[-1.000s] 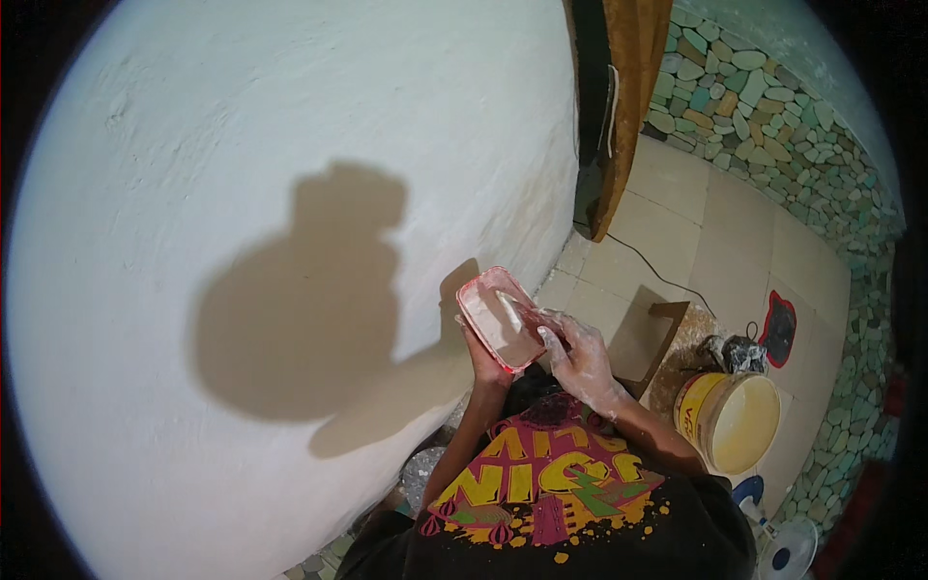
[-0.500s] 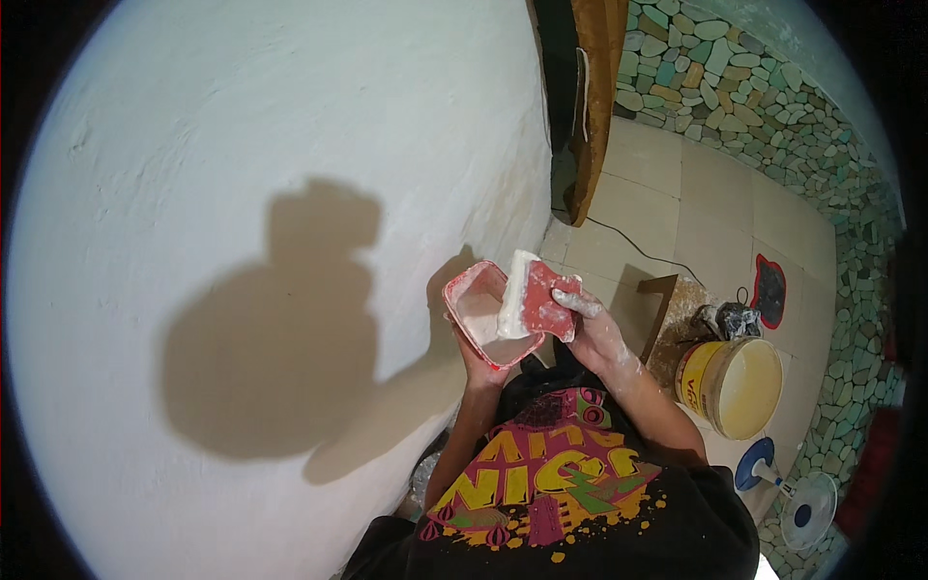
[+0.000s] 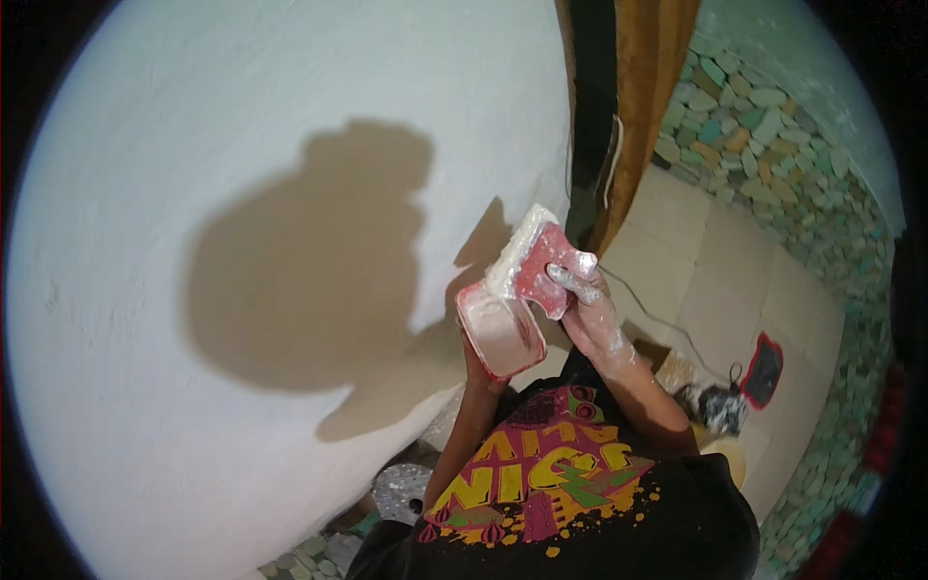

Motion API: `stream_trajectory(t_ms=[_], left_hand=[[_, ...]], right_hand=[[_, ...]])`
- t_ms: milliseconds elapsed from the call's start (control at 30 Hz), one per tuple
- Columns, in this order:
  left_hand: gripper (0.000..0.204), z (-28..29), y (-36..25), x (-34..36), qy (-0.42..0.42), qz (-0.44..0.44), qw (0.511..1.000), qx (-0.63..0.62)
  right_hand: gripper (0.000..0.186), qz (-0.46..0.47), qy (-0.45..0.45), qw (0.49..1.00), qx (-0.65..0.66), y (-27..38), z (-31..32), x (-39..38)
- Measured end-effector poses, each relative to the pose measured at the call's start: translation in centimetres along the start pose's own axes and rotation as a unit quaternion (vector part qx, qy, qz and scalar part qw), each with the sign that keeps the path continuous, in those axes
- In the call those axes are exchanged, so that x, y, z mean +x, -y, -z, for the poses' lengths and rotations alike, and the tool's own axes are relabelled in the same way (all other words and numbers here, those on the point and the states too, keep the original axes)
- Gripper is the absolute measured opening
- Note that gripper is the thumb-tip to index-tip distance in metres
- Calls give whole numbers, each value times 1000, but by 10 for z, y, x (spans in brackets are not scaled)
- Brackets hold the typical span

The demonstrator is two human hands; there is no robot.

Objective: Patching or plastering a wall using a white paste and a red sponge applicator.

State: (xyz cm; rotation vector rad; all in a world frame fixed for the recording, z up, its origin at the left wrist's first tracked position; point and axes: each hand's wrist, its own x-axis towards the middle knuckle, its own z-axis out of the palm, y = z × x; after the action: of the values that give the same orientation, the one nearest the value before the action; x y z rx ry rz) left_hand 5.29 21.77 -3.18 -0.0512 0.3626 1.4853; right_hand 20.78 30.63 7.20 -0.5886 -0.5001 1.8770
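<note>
One red scraper (image 3: 541,269) is clamped in the right hand (image 3: 592,314), one o'clock from the tub (image 3: 503,335) the left hand (image 3: 476,364) clasps; yellow lettering (image 3: 541,474) crosses the black shirt (image 3: 677,522).

Red scraper (image 3: 547,267) — paste-edged — by tub (image 3: 522,370)

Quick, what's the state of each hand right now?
Left hand: holding the red-rimmed tub from beneath and beside.
Right hand: closed, holding the red scraper.
</note>
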Motion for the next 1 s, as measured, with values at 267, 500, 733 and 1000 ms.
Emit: stream_trajectory(t_ms=[267, 500, 733, 1000], left_hand=[[67, -63, 114, 220, -40, -58, 997, -25], [69, -129, 171, 352, -56, -102, 992, -42], [71, -131, 194, 408, -52, -119, 991, -34], [74, -137, 240, 487, -97, -141, 984, -49]], right_hand=[[25, 447, 133, 777, -423, 213, 15, 228], [47, 652, 211, 483, -545, 285, 12, 370], [46, 631, 152, 445, -617, 268, 76, 442], [52, 569, 220, 414, -676, 284, 219, 510]])
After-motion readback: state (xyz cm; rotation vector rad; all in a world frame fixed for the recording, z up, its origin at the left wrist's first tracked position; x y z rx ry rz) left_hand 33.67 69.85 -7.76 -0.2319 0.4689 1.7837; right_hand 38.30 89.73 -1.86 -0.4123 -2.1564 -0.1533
